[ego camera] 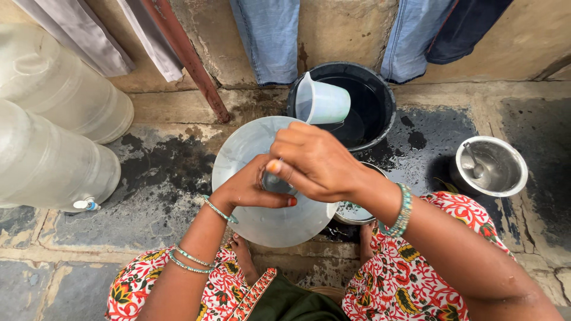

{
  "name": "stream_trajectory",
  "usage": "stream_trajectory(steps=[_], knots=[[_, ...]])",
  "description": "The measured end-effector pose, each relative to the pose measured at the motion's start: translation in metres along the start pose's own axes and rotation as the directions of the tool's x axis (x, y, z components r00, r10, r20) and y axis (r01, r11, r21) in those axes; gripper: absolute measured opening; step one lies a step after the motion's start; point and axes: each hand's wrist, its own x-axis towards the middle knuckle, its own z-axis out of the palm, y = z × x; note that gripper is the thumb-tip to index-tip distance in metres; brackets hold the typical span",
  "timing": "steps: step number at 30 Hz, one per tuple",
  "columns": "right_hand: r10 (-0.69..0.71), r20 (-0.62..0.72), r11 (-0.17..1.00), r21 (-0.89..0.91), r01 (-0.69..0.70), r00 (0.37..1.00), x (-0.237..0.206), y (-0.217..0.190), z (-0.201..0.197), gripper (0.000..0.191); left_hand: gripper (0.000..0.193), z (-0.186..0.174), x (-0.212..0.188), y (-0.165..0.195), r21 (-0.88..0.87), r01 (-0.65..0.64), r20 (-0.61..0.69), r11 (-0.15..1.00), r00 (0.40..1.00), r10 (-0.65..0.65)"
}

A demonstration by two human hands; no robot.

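Outdoors, step: I judge I am mid-scrub on a round steel plate [262, 178], held tilted over my knees.
Left hand [253, 187]: closed on the plate's middle.
Right hand [315, 160]: fingers pinched on something small, hidden.
Next move: likely a rinse.
Containers: black bucket [380, 98] holds water and a pale plastic mug [321, 101]; steel pot [491, 166] holds a spoon.

A round plate [250, 148] sits at centre on the floor [154, 196], a bucket [380, 95] behind it with a jug [324, 102] inside. A pot [491, 166] holding a spoon [474, 161] stands right; two water containers [53, 131] lie left.
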Motion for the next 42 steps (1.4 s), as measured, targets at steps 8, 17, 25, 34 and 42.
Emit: stream_trajectory(steps=[8, 17, 25, 34, 42], knots=[[0.054, -0.156, 0.997, 0.063, -0.045, 0.986, -0.004, -0.054, -0.048, 0.022, 0.098, 0.032, -0.002, -0.022, 0.412, -0.148, -0.504, 0.899, 0.785, 0.360], [0.179, -0.105, 0.973, 0.164, -0.161, 0.978, -0.009, 0.020, 0.018, 0.022, 0.069, 0.036, 0.007, -0.031, 0.406, 0.008, -0.678, 0.914, 0.673, 0.295], [0.398, -0.131, 0.892, 0.287, -0.349, 0.908, -0.004, 0.006, 0.024, 0.027, 0.077, -0.010, -0.008, 0.005, 0.445, -0.122, -0.163, 0.887, 0.963, 0.214], [0.284, 0.055, 0.950, 0.119, -0.289, 0.957, -0.009, 0.001, 0.017, 0.032, 0.066, -0.006, -0.006, -0.003, 0.187, -0.088, 0.024, 0.978, 0.996, 0.085], [-0.030, 0.190, 0.995, -0.087, 0.047, 0.981, -0.005, -0.006, -0.015, 0.021, 0.045, 0.019, 0.006, 0.001, 0.122, 0.000, 0.030, 0.992, 1.000, -0.003]])
